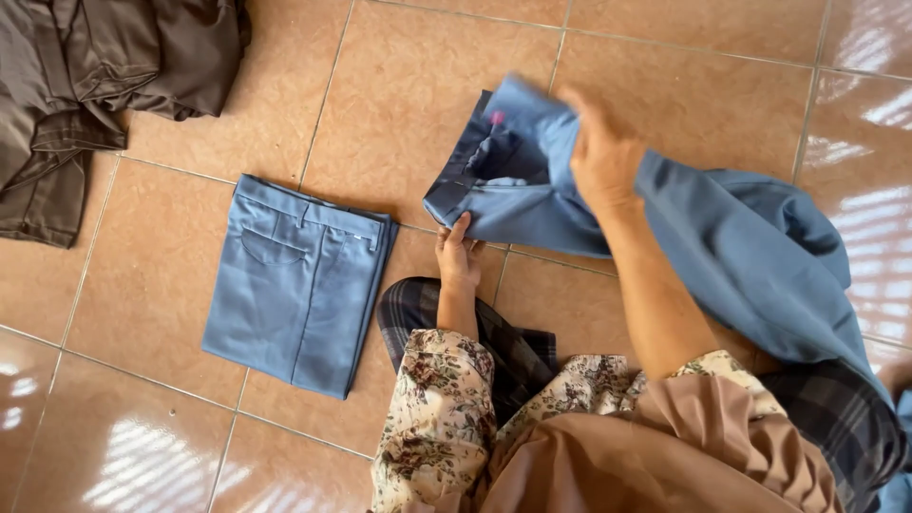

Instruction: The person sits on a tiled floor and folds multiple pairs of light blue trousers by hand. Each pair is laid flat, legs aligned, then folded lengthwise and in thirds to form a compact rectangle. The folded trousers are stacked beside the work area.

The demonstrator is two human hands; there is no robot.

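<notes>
Blue trousers (722,247) bunch up: right hand (600,157) grips the waistband, left hand (459,255) pinches its lower edge. Loose legs trailing over the lap could twist, spoiling the fold.

— What does the person wear?
— Short floral sleeves, cream with brown and green blossoms, one on each arm. A plain tan cloth drapes down the chest, near the bottom edge.
— And lower?
— Dark plaid fabric, grey-blue checks, across the lap.

Glossy ceramic floor tiles (665,57) — matt blue woven cloth trousers (741,247), smooth.
</notes>
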